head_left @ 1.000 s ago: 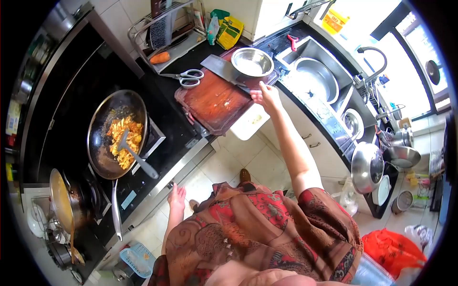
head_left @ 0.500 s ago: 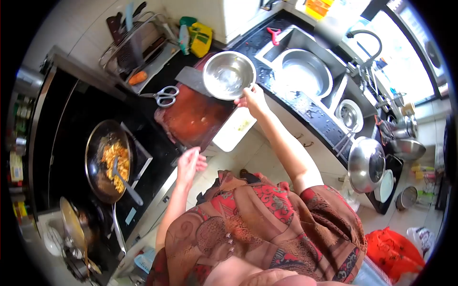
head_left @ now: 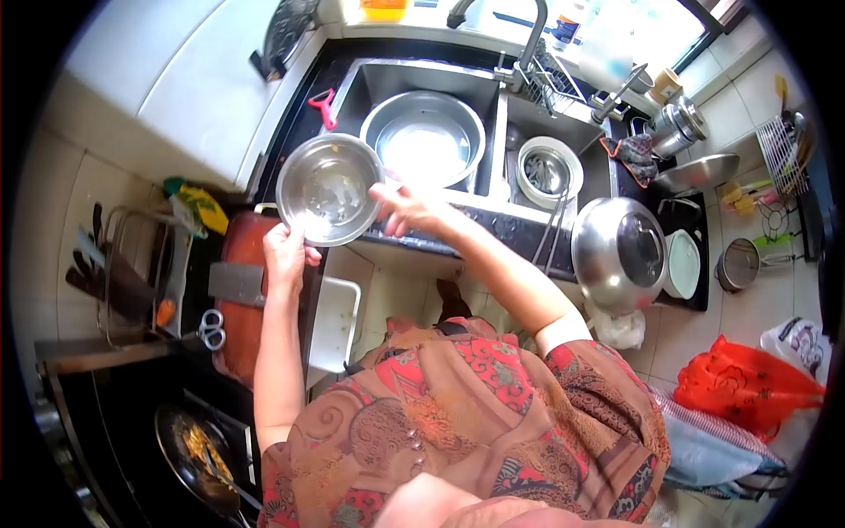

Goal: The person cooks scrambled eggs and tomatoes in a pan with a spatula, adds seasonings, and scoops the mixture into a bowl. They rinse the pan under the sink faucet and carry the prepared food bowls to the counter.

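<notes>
Well to the left of the sink (head_left: 414,76) and nearer the person, a wok (head_left: 169,433) with cooked food and a spatula in it is standing on the stove. Closer to the sink, on its left, scissors (head_left: 211,331) and a cleaver (head_left: 235,282) are lying at a wooden chopping board (head_left: 239,339). A white tray (head_left: 334,326) is showing between that board and the person, below the sink's near left corner.

The left hand (head_left: 287,257) is holding a steel mixing bowl (head_left: 327,183) at the sink's near left corner, its grip pinching the rim on the side nearest the person. The bowl is facing open side up, toward the camera; being round, it is showing no long axis, and I cannot tell its exact tilt or whether liquid is lying in it.

Just right of the bowl, the right hand (head_left: 407,211) is hanging before the sink's near edge with fingers loosely spread, its grip wide; whether a fingertip is touching the rim I cannot tell. A large steel basin (head_left: 428,102) is sitting in the sink's left compartment.

The step in hand, I judge, is carrying or steadying the bowl beside the sink; the next move is calling for a firm left pinch and a level rim.
</notes>
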The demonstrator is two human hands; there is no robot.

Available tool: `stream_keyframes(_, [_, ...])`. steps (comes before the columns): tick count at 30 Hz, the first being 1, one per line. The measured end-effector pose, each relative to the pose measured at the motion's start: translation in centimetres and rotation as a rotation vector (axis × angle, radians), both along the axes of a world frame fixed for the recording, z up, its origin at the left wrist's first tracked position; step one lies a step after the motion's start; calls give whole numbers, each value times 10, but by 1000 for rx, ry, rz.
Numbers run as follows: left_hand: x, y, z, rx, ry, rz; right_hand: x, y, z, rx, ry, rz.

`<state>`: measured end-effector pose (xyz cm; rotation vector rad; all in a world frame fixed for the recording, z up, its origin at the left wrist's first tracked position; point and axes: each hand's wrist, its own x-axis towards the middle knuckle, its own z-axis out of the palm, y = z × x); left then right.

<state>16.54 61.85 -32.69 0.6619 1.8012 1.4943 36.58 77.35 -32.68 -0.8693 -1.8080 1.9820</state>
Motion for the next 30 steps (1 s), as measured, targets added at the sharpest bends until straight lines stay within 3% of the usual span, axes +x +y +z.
stream_keyframes(1, [-2, 22, 6, -63, 48, -35, 13, 38, -6, 21, -167, -36])
stream_keyframes(3, [-3, 71, 19, -120, 143, -67, 47, 117, -12, -4, -76, -347])
stream_keyframes(5, [2, 118, 34, -364, 347, -174, 68, 203, -41, 89, -100, -642])
stream_keyframes(9, [9, 208, 28, -386, 288, -281, 74, 326, -66, 374, -194, -766])
stream_keyframes(10, [15, 225, 27, -409, 257, -281, 67, 346, -70, 437, -335, -827])
stream_keyframes(13, [22, 267, 10, -437, 146, -292, 59, 385, -79, 344, -326, -870])
stream_keyframes(15, [23, 285, 0, -453, 87, -315, 59, 405, -86, 570, -588, -742])
stream_keyframes(19, [23, 310, -21, -455, -3, -273, 64, 415, -112, 926, -638, -624])
stream_keyframes(22, [18, 322, -35, -450, -25, -274, 66, 418, -119, 1023, -667, -602])
stream_keyframes(30, [8, 337, -46, -423, -129, -336, 68, 418, -126, 1087, -614, -627])
